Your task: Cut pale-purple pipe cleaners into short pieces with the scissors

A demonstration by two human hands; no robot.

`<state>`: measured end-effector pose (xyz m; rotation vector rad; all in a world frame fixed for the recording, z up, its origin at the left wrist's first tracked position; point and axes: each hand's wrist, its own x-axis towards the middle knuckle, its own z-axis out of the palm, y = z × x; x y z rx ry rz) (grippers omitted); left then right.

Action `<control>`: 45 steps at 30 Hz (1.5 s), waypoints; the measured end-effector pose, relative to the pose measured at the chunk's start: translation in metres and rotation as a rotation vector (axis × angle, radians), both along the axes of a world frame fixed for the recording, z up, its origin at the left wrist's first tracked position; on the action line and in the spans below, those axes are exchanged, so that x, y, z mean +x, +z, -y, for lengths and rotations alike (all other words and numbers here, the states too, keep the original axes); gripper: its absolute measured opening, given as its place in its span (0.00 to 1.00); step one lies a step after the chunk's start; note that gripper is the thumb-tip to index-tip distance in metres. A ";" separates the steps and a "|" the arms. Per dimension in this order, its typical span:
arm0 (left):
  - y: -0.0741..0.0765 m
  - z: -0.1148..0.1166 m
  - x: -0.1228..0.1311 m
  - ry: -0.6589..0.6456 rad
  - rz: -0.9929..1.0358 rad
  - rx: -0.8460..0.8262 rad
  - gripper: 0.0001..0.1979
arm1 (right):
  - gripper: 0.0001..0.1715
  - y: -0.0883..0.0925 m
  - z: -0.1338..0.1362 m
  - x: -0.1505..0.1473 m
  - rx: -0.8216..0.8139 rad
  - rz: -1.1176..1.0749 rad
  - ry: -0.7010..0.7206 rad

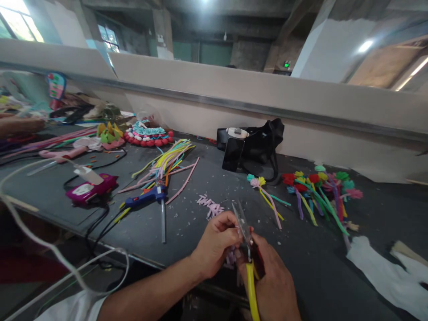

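Left hand (216, 243): fingers clenched on lilac pipe-cleaner piece (231, 257).
Right hand (274, 281): yellow-handled scissors (246, 236) gripped.
Done: cut bits (209, 205) and flowers (317, 189) were laid on bench (207, 178).
Remaining: long stems (167, 164) seemingly uncut.

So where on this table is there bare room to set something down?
Bare tabletop lies between the right hand with the scissors, the flower pile and the white cloth. A smaller patch sits between the blue glue gun and the lilac scraps. The far left is crowded: pipe cleaners, cords, pink glue gun.

Glue gun (147, 196) left of scissors (245, 232); bag (257, 142), seemingly, behind.
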<state>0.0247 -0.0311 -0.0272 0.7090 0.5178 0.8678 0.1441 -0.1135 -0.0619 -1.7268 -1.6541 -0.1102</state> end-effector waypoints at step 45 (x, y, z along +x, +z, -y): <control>-0.015 -0.005 0.003 -0.269 -0.436 0.434 0.04 | 0.16 0.024 -0.006 0.007 0.136 -0.247 -0.132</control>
